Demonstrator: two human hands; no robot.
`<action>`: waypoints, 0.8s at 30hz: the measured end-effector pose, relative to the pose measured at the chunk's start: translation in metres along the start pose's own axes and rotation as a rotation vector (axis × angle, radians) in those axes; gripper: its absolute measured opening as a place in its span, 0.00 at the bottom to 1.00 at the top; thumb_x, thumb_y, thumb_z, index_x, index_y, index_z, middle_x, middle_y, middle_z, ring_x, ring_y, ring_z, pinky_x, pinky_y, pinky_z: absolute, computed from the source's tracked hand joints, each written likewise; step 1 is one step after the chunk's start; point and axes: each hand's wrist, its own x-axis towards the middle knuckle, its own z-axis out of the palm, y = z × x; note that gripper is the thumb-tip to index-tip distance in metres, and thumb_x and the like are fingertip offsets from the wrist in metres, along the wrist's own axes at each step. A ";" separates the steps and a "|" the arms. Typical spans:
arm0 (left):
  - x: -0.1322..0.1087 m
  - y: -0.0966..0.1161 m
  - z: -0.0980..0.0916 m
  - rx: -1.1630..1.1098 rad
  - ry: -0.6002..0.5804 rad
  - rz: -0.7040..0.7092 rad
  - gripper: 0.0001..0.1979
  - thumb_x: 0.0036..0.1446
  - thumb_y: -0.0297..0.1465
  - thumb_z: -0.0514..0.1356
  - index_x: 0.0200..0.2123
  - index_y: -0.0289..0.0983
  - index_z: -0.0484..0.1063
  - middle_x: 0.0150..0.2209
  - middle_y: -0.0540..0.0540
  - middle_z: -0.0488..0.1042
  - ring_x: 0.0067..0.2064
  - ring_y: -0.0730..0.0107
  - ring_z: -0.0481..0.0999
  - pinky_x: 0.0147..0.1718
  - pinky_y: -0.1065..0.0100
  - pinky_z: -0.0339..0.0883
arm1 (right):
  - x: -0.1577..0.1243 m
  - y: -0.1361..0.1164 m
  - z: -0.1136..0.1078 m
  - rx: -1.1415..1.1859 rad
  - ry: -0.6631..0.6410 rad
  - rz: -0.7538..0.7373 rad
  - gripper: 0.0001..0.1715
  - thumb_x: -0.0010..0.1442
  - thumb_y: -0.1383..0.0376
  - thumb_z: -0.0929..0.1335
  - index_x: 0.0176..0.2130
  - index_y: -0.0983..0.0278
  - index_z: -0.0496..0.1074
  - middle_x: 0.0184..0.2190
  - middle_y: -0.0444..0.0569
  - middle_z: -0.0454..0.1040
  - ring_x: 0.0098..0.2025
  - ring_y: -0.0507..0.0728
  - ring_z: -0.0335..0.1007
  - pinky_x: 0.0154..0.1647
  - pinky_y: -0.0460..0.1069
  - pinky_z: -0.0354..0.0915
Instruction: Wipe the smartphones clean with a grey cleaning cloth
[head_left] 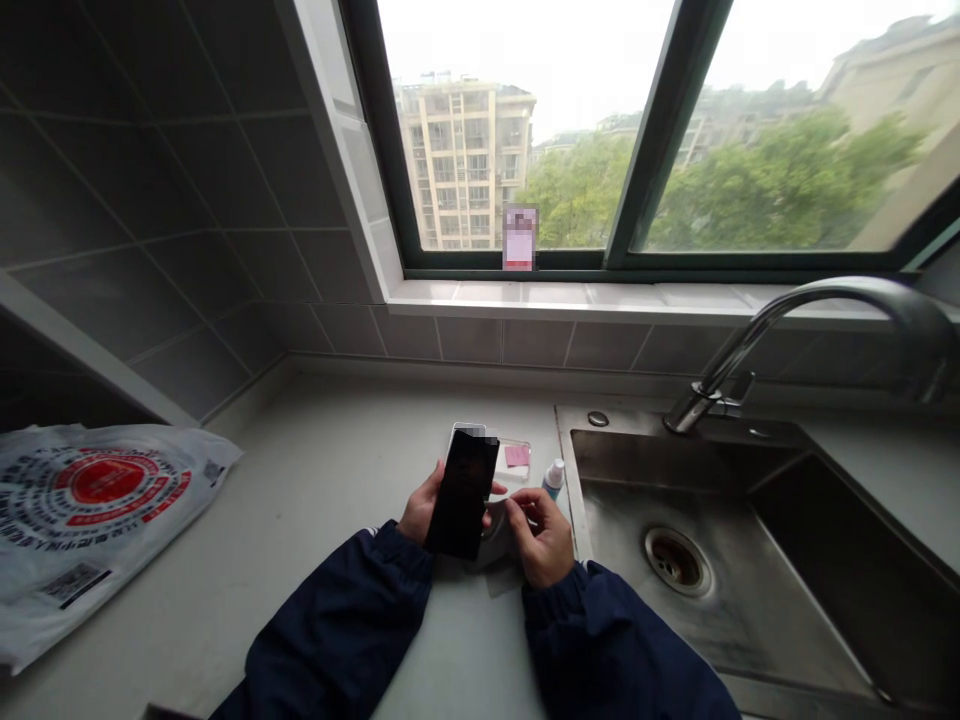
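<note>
My left hand [421, 505] is closed around a smartphone [463, 495], held tilted over the counter with its dark screen facing me. A pale edge of something shows behind the phone's upper end; I cannot make out what it is. Just right of the phone, my right hand [541, 535] has thumb and forefinger pinched together, and what they hold is too small to name. A greyish, thin-looking thing [501, 545] hangs or lies below, between the hands. Beyond my right fingers stands a small white-capped bottle [553, 477]. Beside it lies a clear, flat case [523, 472] with a pink piece [517, 456] on it.
The white countertop [337, 460] runs under my hands. At the left lies a printed white plastic bag [112, 530]. To the right is a steel sink [615, 500] with a curved faucet [757, 330]. A pinkish card-like item [520, 240] stands on the windowsill [555, 294].
</note>
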 end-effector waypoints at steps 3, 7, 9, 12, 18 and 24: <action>0.001 0.000 0.002 -0.013 -0.019 -0.028 0.47 0.61 0.57 0.36 0.59 0.19 0.64 0.35 0.30 0.77 0.34 0.54 0.77 0.34 0.61 0.64 | -0.001 0.001 0.003 0.021 -0.017 0.005 0.18 0.61 0.50 0.68 0.34 0.62 0.70 0.24 0.47 0.76 0.24 0.55 0.74 0.23 0.45 0.69; 0.003 0.000 0.002 -0.042 -0.035 -0.033 0.48 0.61 0.57 0.35 0.59 0.18 0.63 0.37 0.29 0.77 0.36 0.54 0.77 0.37 0.60 0.64 | -0.001 -0.001 0.004 0.042 -0.039 0.008 0.18 0.61 0.50 0.68 0.34 0.62 0.69 0.23 0.47 0.78 0.23 0.54 0.74 0.22 0.45 0.68; 0.004 -0.001 0.000 -0.050 -0.036 -0.045 0.48 0.61 0.57 0.35 0.59 0.17 0.62 0.37 0.29 0.76 0.36 0.54 0.77 0.37 0.61 0.64 | -0.001 0.000 0.005 0.049 -0.044 0.003 0.17 0.61 0.51 0.69 0.34 0.62 0.70 0.24 0.47 0.78 0.23 0.54 0.74 0.22 0.44 0.68; 0.005 -0.002 -0.001 -0.046 -0.037 -0.063 0.48 0.61 0.57 0.35 0.59 0.17 0.61 0.37 0.29 0.76 0.37 0.54 0.76 0.37 0.62 0.63 | -0.001 0.003 0.007 0.065 -0.053 -0.005 0.18 0.61 0.50 0.69 0.34 0.62 0.70 0.23 0.47 0.77 0.26 0.55 0.76 0.26 0.47 0.71; 0.007 -0.004 0.000 -0.087 -0.069 -0.084 0.46 0.62 0.55 0.36 0.58 0.17 0.63 0.37 0.30 0.76 0.38 0.52 0.76 0.41 0.58 0.63 | -0.002 0.011 0.010 0.083 -0.059 -0.038 0.20 0.61 0.48 0.68 0.33 0.61 0.69 0.22 0.47 0.77 0.32 0.59 0.79 0.45 0.56 0.73; 0.011 -0.005 0.003 -0.112 -0.044 -0.101 0.46 0.62 0.56 0.36 0.57 0.18 0.65 0.37 0.30 0.76 0.40 0.52 0.76 0.44 0.57 0.64 | -0.002 0.012 0.008 0.067 -0.067 -0.064 0.18 0.61 0.49 0.68 0.33 0.61 0.70 0.22 0.46 0.76 0.35 0.59 0.79 0.49 0.57 0.72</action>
